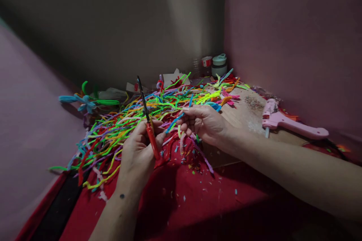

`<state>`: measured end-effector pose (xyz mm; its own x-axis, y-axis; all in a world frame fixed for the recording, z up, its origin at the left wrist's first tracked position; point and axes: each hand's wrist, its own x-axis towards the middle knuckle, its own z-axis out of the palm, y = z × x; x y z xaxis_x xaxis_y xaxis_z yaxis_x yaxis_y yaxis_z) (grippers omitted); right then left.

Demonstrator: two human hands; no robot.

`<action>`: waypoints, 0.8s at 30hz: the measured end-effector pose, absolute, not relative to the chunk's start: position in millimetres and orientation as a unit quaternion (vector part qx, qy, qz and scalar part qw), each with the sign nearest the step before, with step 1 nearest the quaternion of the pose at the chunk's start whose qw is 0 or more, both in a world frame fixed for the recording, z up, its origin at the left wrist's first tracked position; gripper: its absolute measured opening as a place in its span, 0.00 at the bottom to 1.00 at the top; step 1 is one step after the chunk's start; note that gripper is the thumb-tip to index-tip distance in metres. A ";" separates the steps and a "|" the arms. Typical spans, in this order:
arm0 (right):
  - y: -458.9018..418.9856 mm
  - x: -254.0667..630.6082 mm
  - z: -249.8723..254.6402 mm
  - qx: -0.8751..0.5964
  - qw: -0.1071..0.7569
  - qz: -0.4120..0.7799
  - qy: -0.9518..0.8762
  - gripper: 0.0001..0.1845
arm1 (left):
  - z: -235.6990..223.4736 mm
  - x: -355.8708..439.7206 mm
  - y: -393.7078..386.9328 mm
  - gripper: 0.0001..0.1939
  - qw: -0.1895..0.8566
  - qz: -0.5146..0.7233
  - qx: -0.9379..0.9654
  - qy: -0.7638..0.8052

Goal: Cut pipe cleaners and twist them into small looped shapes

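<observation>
My left hand is closed round a red-handled tool, its long, narrow dark end pointing up. Seen edge-on, it could be pliers or scissors; I cannot tell which. Between thumb and forefinger, my right hand pinches a blue pipe cleaner. The lower end of that pipe cleaner reaches the left thumb; whether the left fingers grip it too is unclear. Behind and left of both hands spreads a large heap of many-coloured pipe cleaners. A purple pipe cleaner lies below the right hand.
A pink glue gun lies on the board at the right. Light-green lidded container and red-lidded jar stand at the back. Blue pipe-cleaner flower is at far left. Coloured scraps dot the red cloth. Walls rise behind.
</observation>
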<state>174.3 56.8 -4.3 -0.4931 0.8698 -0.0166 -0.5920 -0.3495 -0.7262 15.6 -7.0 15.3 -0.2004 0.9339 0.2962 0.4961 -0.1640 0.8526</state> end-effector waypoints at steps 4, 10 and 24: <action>58.8 173.6 -8.6 -0.206 0.461 0.790 -0.348 0.10 | 15.7 12.8 -7.3 0.15 0.214 0.481 0.591 0.611; 53.7 171.2 -5.9 -0.189 0.411 0.829 -0.329 0.13 | 10.8 9.9 -0.5 0.13 0.163 0.460 0.616 0.618; 60.7 177.3 3.6 -0.213 0.495 0.775 -0.331 0.13 | 19.2 22.0 -25.1 0.14 -0.312 0.006 0.615 0.724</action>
